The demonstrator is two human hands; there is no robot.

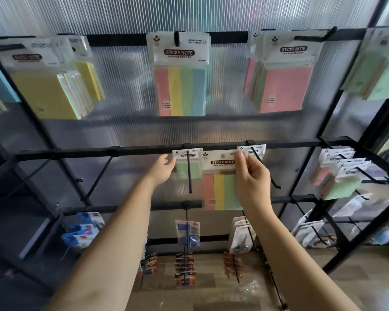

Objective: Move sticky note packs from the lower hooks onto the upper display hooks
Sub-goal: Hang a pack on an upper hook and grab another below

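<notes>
— So, why does the right hand (252, 176) hold the striped pack (220, 182) by its top corner?

— I think because the hole is in the white header. The fingers pinch this header, and so the pack hangs free and the hole stays clear for a hook. It is off its hook now, in front of the lower bar (144, 151), between two lower hooks (189, 171).

— And the left hand (164, 169)?

— It reaches to the green pack (185, 169), which hangs on the lower hook beside. The fingertips touch the header edge; if they really grip it, I cannot tell.

— How does the held pack lie?

— Upright, the long axis is vertical, header up, print toward us, the coloured strips run downward. It is a little tilted maybe.

— Where should it go?

— Probably to the upper hook (176, 39), straight above, where the same striped pack (181, 72) hangs already. The header points up, so no turning is needed, I guess.
</notes>
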